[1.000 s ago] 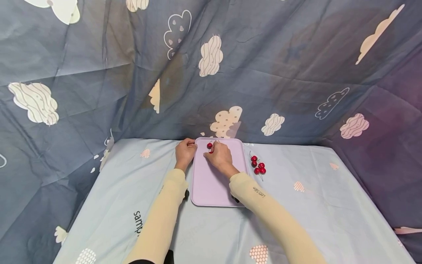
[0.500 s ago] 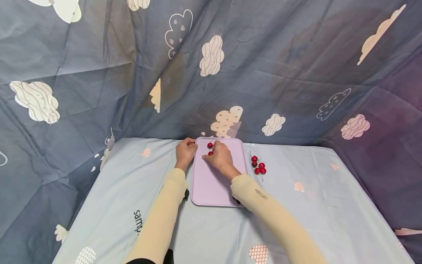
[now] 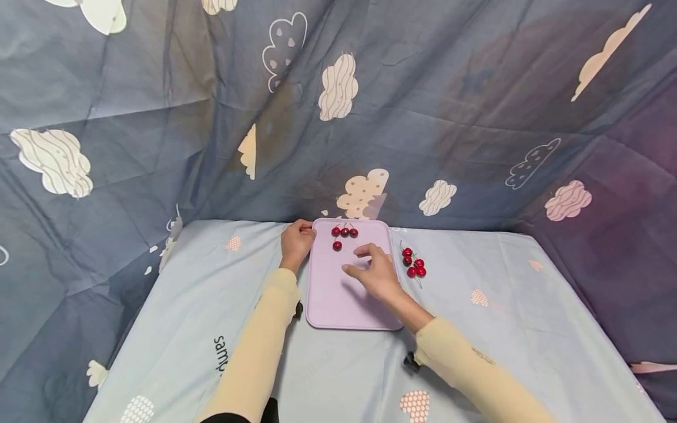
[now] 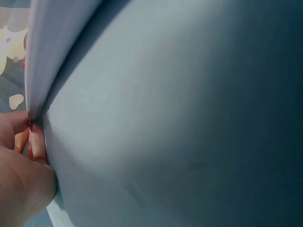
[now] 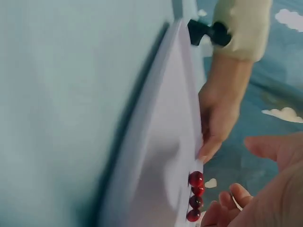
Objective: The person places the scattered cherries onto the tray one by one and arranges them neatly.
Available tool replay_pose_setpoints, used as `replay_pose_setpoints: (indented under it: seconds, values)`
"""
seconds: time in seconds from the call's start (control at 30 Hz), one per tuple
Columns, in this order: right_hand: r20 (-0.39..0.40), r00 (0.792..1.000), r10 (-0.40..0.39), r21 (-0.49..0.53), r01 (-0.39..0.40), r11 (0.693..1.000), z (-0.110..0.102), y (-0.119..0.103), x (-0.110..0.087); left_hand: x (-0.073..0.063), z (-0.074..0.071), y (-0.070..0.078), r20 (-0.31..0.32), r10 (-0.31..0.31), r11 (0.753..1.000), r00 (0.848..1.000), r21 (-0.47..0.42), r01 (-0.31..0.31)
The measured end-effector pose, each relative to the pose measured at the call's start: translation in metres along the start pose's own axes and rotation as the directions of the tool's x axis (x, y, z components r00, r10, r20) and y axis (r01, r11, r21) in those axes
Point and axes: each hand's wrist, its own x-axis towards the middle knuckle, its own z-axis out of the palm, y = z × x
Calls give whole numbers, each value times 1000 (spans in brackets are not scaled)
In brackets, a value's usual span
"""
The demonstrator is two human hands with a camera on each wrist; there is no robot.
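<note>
A lilac tray (image 3: 328,299) lies on the cloth. Near its far edge three red cherries (image 3: 345,232) form a row, and a single cherry (image 3: 337,246) sits just below the left end of that row. My left hand (image 3: 296,242) is at the tray's far left corner; in the left wrist view its thumb and finger pinch the rim. Over the right part of the tray hovers my right hand (image 3: 376,271), thumb and fingers spread apart with nothing between them. The cherries (image 5: 195,196) line up beyond its fingers in the right wrist view.
Several more cherries (image 3: 415,264) with stems lie in a cluster on the pale blue cloth (image 3: 502,276), just right of the tray. A dark patterned fabric wall (image 3: 296,170) rises behind the table's far edge, and another stands at the right.
My right hand has let go of the lower cherry and drawn back toward the right and nearer side, uncovering the row's right-hand cherries. The left hand stays at the tray corner.
</note>
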Motion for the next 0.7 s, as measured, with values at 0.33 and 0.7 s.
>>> replay_pose_setpoints:
  seconds: [0.33,0.7]
  values:
    - [-65,996,58,229,-41,973,-43,44,-39,1,-5,-3,-3,8,1000,1000,-23,-8]
    - [-143,936,321,484,-217,848,-78,90,-42,0,-4,-3,21,-3,1000,1000,-27,4]
